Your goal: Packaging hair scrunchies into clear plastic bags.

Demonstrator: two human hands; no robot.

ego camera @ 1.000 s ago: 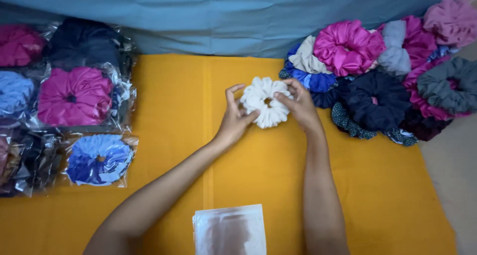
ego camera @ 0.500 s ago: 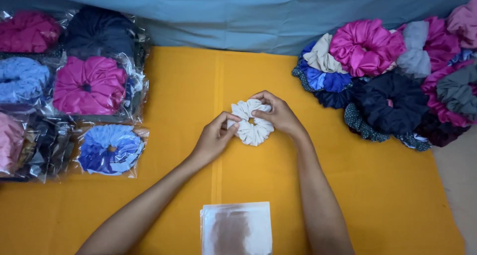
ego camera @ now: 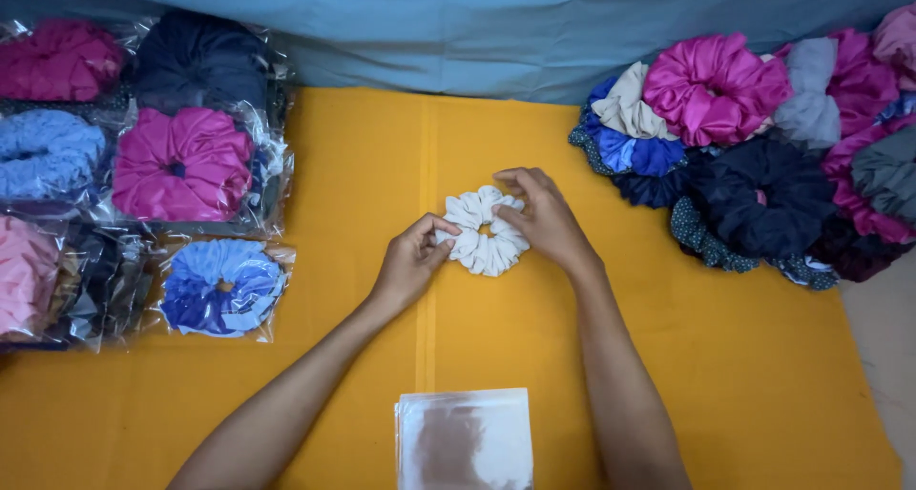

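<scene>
A white fabric scrunchie (ego camera: 485,232) lies on the yellow cloth (ego camera: 363,146) near the middle. My left hand (ego camera: 412,259) pinches its left edge between thumb and fingers. On its right side rests my right hand (ego camera: 542,218), fingers curled over the ruffles and gripping them. A stack of clear plastic bags (ego camera: 465,440) lies on the cloth near me, between my forearms.
A loose heap of scrunchies (ego camera: 754,137) in pink, navy, grey and blue sits at the right. At the left lie bagged scrunchies: a pink one (ego camera: 181,164), a blue one (ego camera: 219,285) and several more. A blue cloth (ego camera: 477,32) runs along the back.
Both hands have brought the white scrunchie down and toward me, from raised near the heap to lying on the yellow cloth. The view shifted slightly.
</scene>
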